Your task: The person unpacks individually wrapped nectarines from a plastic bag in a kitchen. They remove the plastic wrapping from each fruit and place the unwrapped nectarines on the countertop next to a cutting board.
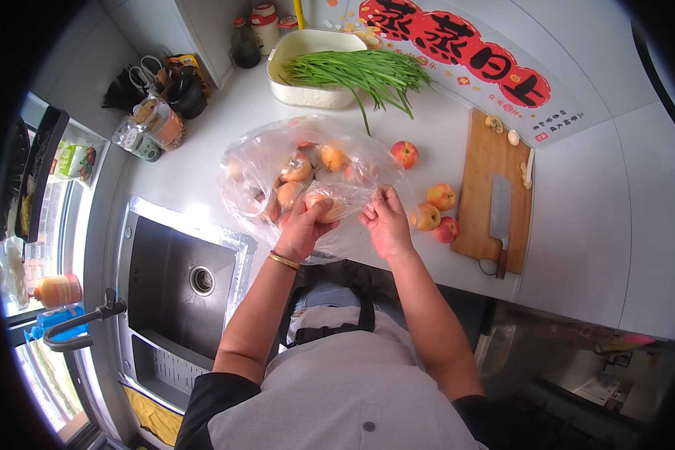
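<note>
A large clear plastic bag (247,146) lies on the countertop, with several apples (333,158) inside. My left hand (305,228) grips an apple in thin clear plastic wrap (325,203) at the bag's near side. Right of it, my right hand (385,216) pinches a gathered end of thin plastic between thumb and fingers; whether this is the wrap or the bag's edge is hard to tell. One loose apple (404,154) rests just right of the bag. Three more apples (441,197) sit together between my right hand and the cutting board.
At right, a wooden cutting board (475,169) bears a cleaver (500,208) and garlic. Behind the bag stands a cream basin (309,97) with long green stalks (365,70). A steel sink (169,270) with a faucet (84,323) is at left; jars (160,124) stand behind it.
</note>
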Demonstrator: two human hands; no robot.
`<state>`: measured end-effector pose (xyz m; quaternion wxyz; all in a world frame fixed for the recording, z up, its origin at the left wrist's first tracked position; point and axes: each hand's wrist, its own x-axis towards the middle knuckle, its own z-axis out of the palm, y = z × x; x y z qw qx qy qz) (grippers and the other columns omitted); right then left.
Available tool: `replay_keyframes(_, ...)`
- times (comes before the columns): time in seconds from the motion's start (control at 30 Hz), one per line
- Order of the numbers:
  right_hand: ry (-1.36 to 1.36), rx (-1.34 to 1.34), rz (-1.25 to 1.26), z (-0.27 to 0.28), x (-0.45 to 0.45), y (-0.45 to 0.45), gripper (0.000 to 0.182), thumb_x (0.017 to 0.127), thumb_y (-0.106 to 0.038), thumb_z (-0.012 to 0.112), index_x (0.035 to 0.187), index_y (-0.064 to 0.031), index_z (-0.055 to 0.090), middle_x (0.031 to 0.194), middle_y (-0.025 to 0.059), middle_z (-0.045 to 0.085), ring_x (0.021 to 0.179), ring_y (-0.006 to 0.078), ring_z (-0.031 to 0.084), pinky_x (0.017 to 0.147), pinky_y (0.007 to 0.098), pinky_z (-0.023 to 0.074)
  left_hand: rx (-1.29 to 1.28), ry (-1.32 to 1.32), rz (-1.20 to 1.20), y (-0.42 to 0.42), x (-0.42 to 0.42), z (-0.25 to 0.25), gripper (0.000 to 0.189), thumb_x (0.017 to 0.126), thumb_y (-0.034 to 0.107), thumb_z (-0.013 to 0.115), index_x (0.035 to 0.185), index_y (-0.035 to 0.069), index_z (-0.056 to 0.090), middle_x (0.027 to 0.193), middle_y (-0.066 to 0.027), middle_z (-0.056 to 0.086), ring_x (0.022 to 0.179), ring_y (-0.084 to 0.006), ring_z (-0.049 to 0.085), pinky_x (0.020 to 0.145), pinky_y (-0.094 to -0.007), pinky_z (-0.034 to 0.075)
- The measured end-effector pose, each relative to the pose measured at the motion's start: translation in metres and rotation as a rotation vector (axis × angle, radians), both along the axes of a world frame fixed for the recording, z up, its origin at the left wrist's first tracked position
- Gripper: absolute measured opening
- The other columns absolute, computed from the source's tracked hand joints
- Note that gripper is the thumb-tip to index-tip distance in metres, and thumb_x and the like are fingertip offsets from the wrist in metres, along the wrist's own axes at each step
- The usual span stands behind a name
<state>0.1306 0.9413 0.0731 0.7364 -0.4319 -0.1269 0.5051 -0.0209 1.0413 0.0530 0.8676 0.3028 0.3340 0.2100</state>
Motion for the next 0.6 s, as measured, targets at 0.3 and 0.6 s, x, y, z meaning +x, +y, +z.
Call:
replay_keyframes(0.3, -0.737, -0.25, -0.236, 0.008, -0.003, 0.003, 0.016, 0.095, -0.017, 0.055, 0.108, -0.0108, 0.049, 0.095, 0.0008, 0.05, 0.077, 0.0107, 0.049, 0.065, 0.0262, 0.0428, 0.13, 0.168, 0.024, -0.001, 0.002, 0.004, 0.062, 0.088, 0.02, 0.066, 0.134, 0.01, 0.026, 0.121, -0.0095, 0.052, 0.103, -0.0201, 0.06, 0.076, -0.0325, 0.055)
replay_keyframes(0.6, -1.792, -0.365, -0.021, 0.018, 0.004, 0.001, 0.012, 0.074, -0.009, 0.066, 0.086, -0.0112, 0.068, 0.097, 0.0033, 0.056, 0.097, 0.0258, 0.052, 0.085, 0.0399, 0.0412, 0.195, 0.181, 0.039, -0.001, 0.009, 0.005, 0.055, 0.089, 0.023, 0.066, 0.127, 0.01, 0.03, 0.119, -0.0097, 0.052, 0.103, -0.0189, 0.06, 0.074, -0.0331, 0.055)
